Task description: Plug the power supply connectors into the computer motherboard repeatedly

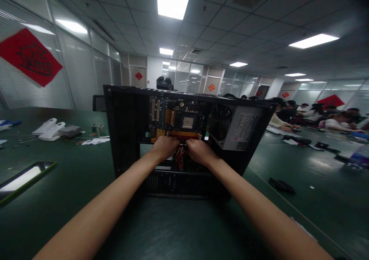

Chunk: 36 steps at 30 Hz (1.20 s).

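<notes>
An open black computer case (123, 137) stands on the dark green table (72, 183) in front of me. Inside it I see a motherboard (178, 118) and, to the right, a grey power supply with a fan (233, 127). My left hand (165, 146) and my right hand (199, 151) are side by side inside the case, just under the motherboard's lower edge. Both have their fingers curled inward over a bundle of red and orange cables (180, 156). The fingertips are hidden, so what exactly they grip does not show.
A phone or tablet (24, 177) lies flat at the left. White items and papers (52, 130) sit farther back left. A small black object (282, 186) lies at the right. Several people sit at tables at the far right (317, 116).
</notes>
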Tool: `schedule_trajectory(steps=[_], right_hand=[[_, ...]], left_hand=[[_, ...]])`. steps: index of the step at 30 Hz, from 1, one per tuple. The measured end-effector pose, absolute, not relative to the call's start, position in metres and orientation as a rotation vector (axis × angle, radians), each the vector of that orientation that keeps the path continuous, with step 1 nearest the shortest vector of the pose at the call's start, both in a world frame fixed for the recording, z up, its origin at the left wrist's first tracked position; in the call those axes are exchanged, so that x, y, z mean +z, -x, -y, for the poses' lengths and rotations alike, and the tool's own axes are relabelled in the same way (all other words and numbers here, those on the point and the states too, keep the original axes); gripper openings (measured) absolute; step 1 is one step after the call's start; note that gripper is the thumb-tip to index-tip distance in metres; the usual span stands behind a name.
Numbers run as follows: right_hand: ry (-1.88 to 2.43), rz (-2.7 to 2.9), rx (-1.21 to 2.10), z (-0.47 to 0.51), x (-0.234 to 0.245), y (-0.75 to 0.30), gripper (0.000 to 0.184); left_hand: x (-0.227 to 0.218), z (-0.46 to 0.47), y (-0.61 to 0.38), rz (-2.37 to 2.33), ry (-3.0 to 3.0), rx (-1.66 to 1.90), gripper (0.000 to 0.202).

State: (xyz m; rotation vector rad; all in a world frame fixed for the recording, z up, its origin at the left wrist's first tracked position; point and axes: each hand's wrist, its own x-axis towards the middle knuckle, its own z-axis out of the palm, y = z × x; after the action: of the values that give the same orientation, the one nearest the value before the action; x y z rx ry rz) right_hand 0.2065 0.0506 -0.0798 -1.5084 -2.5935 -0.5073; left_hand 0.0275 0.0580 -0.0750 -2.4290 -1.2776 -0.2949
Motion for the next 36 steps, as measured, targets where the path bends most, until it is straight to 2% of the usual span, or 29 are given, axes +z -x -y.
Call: schedule_trajectory(steps=[10, 22, 27, 36], right_hand=[[1.526, 2.561, -0.455, -0.054, -0.081, -0.207, 0.02], [1.358, 2.444, -0.236, -0.058, -0.095, -0.219, 0.022], [1.45, 2.433, -0.237, -0.057, -0.091, -0.217, 0.031], [1.562, 2.401, -0.225, -0.06, -0.088, -0.216, 0.03]], left_hand=[[-0.082, -0.059, -0.027, 1.354, 2.558, -0.384, 0.028], [-0.081, -0.061, -0.029, 1.385, 2.626, -0.432, 0.03], [-0.081, -0.062, -0.028, 1.324, 2.643, -0.442, 0.034], [-0.085, -0.072, -0.025, 1.319, 2.707, -0.557, 0.028]])
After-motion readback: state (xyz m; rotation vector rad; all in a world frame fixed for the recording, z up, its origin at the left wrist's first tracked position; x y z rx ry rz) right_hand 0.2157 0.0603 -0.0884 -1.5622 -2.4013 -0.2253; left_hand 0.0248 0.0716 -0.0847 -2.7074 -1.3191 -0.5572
